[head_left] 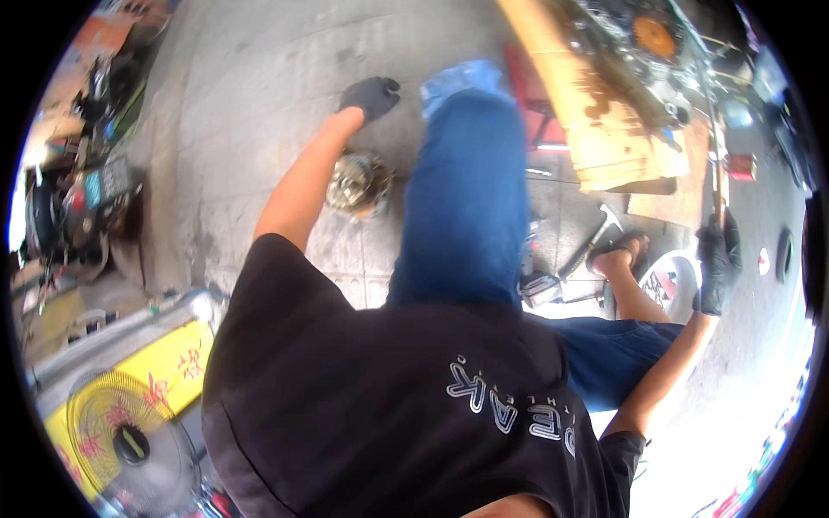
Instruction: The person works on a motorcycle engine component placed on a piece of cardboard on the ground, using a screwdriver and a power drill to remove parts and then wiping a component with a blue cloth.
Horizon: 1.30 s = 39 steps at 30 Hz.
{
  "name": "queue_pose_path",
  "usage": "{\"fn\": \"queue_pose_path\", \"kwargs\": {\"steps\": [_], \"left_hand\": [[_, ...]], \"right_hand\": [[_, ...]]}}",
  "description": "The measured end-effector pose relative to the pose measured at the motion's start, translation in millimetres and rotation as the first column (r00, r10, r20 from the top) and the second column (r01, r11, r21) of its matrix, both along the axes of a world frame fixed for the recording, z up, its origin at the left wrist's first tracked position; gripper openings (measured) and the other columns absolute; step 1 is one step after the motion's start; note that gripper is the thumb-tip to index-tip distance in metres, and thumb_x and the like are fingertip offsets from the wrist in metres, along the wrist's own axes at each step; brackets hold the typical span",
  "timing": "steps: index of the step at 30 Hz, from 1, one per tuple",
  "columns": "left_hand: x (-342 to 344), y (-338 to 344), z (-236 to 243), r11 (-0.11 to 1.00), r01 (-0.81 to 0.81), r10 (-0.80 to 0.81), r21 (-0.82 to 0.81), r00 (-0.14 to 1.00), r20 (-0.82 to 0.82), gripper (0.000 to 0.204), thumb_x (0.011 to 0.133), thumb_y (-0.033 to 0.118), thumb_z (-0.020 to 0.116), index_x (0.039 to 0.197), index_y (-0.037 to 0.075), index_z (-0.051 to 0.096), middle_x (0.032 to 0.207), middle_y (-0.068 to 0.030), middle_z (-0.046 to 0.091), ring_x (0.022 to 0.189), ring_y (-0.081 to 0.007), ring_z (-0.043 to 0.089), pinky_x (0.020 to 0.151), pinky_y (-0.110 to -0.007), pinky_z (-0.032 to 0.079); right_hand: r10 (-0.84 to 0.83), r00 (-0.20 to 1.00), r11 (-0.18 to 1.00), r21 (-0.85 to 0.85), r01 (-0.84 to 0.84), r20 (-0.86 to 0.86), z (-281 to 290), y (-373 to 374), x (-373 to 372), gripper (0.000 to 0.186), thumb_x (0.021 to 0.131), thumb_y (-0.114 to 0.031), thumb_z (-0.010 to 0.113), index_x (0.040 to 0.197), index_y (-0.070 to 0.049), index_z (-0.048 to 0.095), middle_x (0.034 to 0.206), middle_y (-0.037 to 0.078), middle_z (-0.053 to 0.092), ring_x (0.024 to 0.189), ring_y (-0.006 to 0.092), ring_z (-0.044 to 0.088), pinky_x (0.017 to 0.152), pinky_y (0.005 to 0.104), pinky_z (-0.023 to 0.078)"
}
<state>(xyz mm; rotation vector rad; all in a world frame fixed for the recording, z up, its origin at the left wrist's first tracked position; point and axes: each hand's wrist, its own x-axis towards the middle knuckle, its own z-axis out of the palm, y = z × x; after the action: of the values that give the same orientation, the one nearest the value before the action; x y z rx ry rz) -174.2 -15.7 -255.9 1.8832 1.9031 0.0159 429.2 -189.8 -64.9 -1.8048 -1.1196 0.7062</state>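
Note:
My black-gloved left hand hangs over the grey floor, fingers loosely bent and apart, holding nothing visible. Below it a round greasy metal part sits on the floor, left of my jeans-clad knee, which rests at a pale blue plastic sheet. My gloved right hand is closed on a long thin metal rod at the right, beside an engine assembly with an orange gear and stained cardboard. The rod's far end is hard to make out among the engine parts.
A hammer lies by my sandalled right foot, near a white basin. A red item shows under the cardboard. Machinery lines the left side; a fan stands before a yellow sign at lower left. A red can sits far right.

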Motion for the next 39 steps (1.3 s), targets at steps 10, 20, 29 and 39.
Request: {"fn": "queue_pose_path", "kwargs": {"steps": [10,20,29,39], "left_hand": [[109.6,38.5,-202.6,0.981,0.142,-0.152,-0.128,0.986,-0.072,0.051,0.085,0.032,0.064,0.135,0.029,0.055,0.129,-0.0078,0.062,0.118,-0.0299,0.060,0.097,-0.044,0.049],[134.0,63.9,-125.7,0.994,-0.091,0.078,-0.056,0.978,-0.195,0.065,0.080,0.036,0.069,0.141,0.032,0.046,0.131,-0.0092,0.059,0.122,-0.0304,0.057,0.097,-0.047,0.049],[58.6,109.4,-229.1,0.979,0.143,-0.156,-0.145,0.984,-0.086,0.063,0.078,0.038,0.067,0.138,0.024,0.051,0.131,-0.0183,0.059,0.122,-0.0363,0.056,0.101,-0.046,0.045],[55.6,117.9,-177.0,0.995,0.071,-0.083,0.064,0.971,0.224,0.034,0.093,0.021,0.048,0.123,0.019,0.064,0.095,-0.0226,0.068,0.077,-0.0320,0.069,0.065,-0.043,0.058]], "right_hand": [[0.021,0.923,0.822,-0.519,-0.234,-0.384,5.3,-97.0,15.4,0.041,0.091,-0.021,0.065,0.118,0.008,0.060,0.072,0.006,0.064,0.055,0.0114,0.058,0.052,0.0202,0.044],[-0.045,0.952,0.516,-0.824,-0.237,-0.302,-220.4,-89.9,-4.0,0.040,0.090,-0.038,0.066,0.109,-0.003,0.067,0.074,0.005,0.065,0.055,0.0114,0.054,0.048,0.0248,0.040],[0.589,0.808,0.197,-0.968,-0.156,-0.010,-302.2,-97.9,-57.9,0.029,0.086,-0.032,0.060,0.095,-0.006,0.068,0.087,0.011,0.069,0.077,0.0253,0.067,0.065,0.0371,0.050],[0.393,0.920,0.352,-0.924,-0.151,-0.001,-329.6,-68.7,-90.8,0.047,0.089,-0.050,0.048,0.104,-0.012,0.070,0.109,0.018,0.068,0.105,0.0365,0.063,0.090,0.0426,0.047]]}}
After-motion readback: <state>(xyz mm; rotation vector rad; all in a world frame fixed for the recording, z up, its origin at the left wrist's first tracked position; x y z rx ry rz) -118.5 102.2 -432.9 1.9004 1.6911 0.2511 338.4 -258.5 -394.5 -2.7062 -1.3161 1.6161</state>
